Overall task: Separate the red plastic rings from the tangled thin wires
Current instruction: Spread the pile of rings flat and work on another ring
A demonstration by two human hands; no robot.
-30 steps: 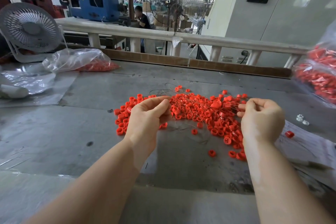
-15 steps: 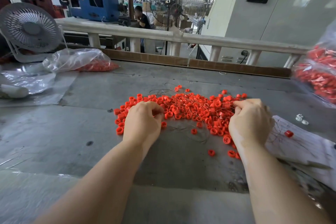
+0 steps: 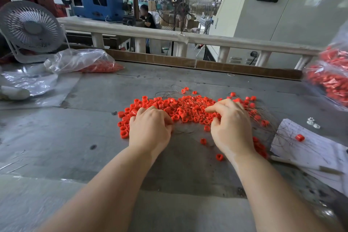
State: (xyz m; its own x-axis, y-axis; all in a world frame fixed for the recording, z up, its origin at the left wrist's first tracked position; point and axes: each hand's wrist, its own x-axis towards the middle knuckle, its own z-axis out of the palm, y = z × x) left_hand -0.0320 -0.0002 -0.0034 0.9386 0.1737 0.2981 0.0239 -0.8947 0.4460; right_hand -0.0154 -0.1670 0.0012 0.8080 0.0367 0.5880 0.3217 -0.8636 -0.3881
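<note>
A pile of small red plastic rings (image 3: 180, 108) lies in the middle of the grey table (image 3: 75, 137), laced with thin dark wires (image 3: 183, 131). My left hand (image 3: 150, 128) sits on the pile's left end with its fingers curled under. A bunch of wire strands runs out from beneath it to the right. My right hand (image 3: 230, 124) rests on the pile's right side, index finger stretched left over the rings and thumb apart from it. Several loose rings lie near my right wrist.
A clear bag with red rings (image 3: 84, 62) lies at the back left beside a white fan (image 3: 30, 28). A fuller bag of rings (image 3: 333, 81) hangs at the right edge. Written paper (image 3: 310, 147) with wire strands, one ring (image 3: 299, 137) and small white parts (image 3: 312, 122) lie at right.
Both hands have come down from above the pile onto it. My right hand has moved left and spread its fingers; my left hand has settled lower on the pile's left end.
</note>
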